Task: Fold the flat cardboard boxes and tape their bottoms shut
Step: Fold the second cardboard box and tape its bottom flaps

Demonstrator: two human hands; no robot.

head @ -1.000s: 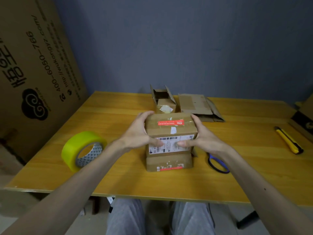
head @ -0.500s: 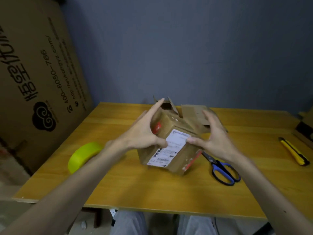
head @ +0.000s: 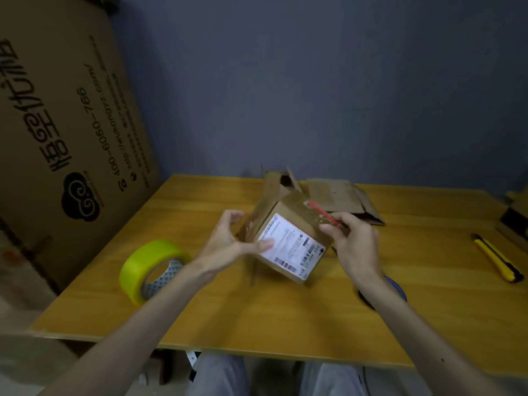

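I hold a small brown cardboard box (head: 288, 224) with a white shipping label tilted above the middle of the wooden table (head: 257, 310). My left hand (head: 228, 244) grips its left side, thumb on the label. My right hand (head: 354, 241) grips its upper right edge, near a strip of red tape. A roll of yellow tape (head: 151, 267) stands on edge at the left. Behind the held box stands another small box (head: 278, 184) with open flaps, and a flat cardboard box (head: 337, 195) lies to its right.
Blue-handled scissors (head: 397, 287) lie partly hidden under my right wrist. A yellow utility knife (head: 494, 257) lies at the right. A large printed cardboard sheet (head: 57, 124) leans at the left. More cardboard (head: 514, 215) sits at the table's right edge.
The box was resting on the table under both hands a second ago. It has since been lifted and turned, so the label now faces up and to the left.
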